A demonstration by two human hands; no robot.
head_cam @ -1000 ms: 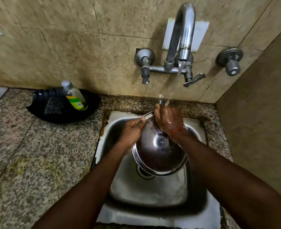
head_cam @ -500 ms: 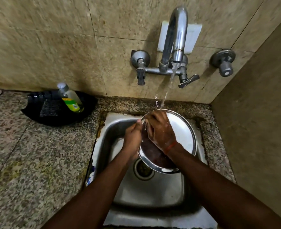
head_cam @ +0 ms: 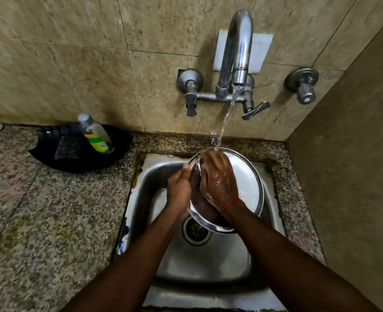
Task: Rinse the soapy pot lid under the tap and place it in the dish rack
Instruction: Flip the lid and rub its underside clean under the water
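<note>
A: Now, changed since a second ago?

B: Raised and turned. Pot lid (head_cam: 247,183) no longer low over the drain (head_cam: 195,230); up at 12 o'clock of the sink (head_cam: 204,262), tilted, far rim right under the water stream (head_cam: 227,115) from the tap (head_cam: 238,46).

A: And the grips?

B: Left grip (head_cam: 178,190) clamped on the rim at the lid's 9 o'clock, fingers underneath hidden. Right grip (head_cam: 217,179) laid flat, fingers straight and wet, across the lid's face; gone from the top rim to the middle.

A: Meaning for the task?

B: Rinsing well under way, most likely: rubbing suds off, not merely wetting. Impossible to tell of any foam left. Racking not yet begun; no rack to be made out.

A: Edges, room?

B: Tight at 3 o'clock, with the side wall (head_cam: 355,176) close beside the sink. Tight at 12, tap handles just above the lid. Open toward 9 o'clock over the counter (head_cam: 51,221), bar a black tray (head_cam: 51,152) holding a bottle (head_cam: 97,136) at 10. Probably best lifted clear of the sink's edge before swinging left.
</note>
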